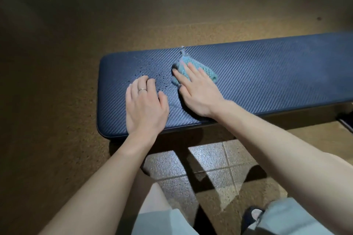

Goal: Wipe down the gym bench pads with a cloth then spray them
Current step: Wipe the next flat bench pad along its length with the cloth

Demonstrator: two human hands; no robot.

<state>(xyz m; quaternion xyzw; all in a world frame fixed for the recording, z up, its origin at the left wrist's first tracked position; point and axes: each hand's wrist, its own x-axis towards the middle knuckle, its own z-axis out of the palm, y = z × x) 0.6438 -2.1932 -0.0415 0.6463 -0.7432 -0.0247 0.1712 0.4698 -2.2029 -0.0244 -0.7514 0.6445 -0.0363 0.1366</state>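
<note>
Head view, looking down on a long dark-blue padded gym bench pad with a diagonal woven texture [257, 66]. Right hand [198, 91] laid flat, fingers straight and spread, pressing a small teal knitted cloth with a hanging loop [193, 68] onto the pad; cloth pinned beneath the fingertips, not gripped. Left hand [145, 101] resting on the pad just beside the right, nearer the pad's rounded end, fingers loosely bent at the tips, holding nothing; thin ring [142, 89] on one finger. Scattered water droplets [152, 77] on the pad between the two hands and just ahead of the left fingertips. Step judged in hand: the wiping pass, with the left hand bracing. Next move, as a judgement: sweeping the cloth leftward through the droplets, then along the length of pad stretching away to the right of the right hand; spraying not yet begun. No spray bottle in view. Far end of the pad cut off at the frame edge; bench frame and legs mostly hidden in shadow beneath; underside of the cloth hidden by the fingers. Speckled brown floor with pale tiles [206, 160] below the forearms.
</note>
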